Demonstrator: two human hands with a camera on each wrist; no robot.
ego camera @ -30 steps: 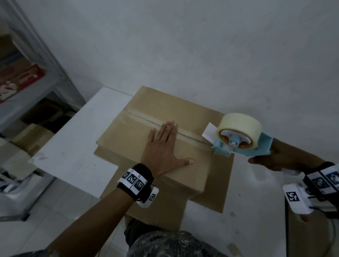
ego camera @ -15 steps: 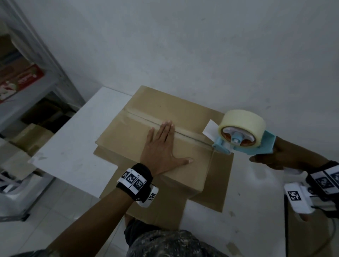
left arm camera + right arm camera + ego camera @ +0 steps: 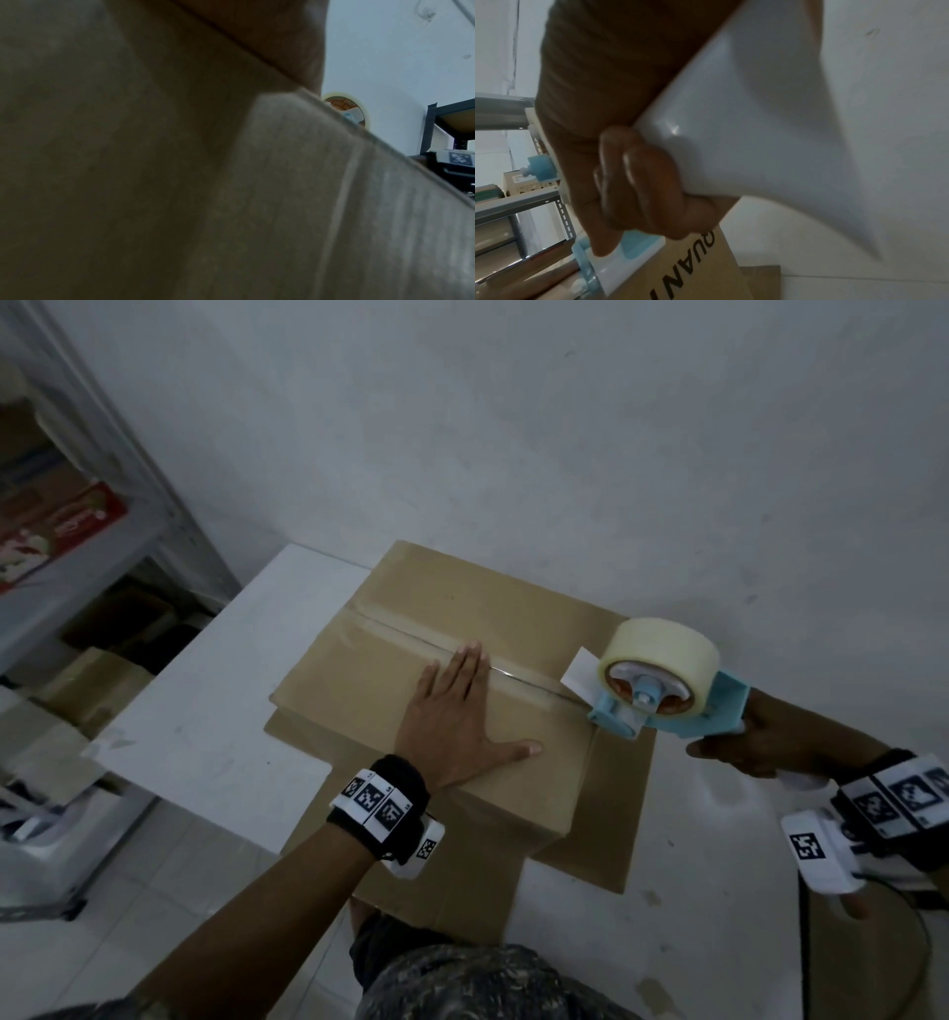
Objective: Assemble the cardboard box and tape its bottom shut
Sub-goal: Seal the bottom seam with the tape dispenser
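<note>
Taping bottom seam: left hand (image 3: 452,721) flat, fingers straight, pinning cardboard box (image 3: 359,690); right hand (image 3: 760,742) grips tape dispenser (image 3: 662,695) at 3 o'clock. Next: cut tape over edge.

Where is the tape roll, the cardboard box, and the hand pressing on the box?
tape roll (image 3: 662,644), head view, on its pale outer band.
cardboard box (image 3: 462,598), head view, on the far top flap.
left hand (image 3: 444,726), head view, on the back of the hand lying flat on the box.
</note>
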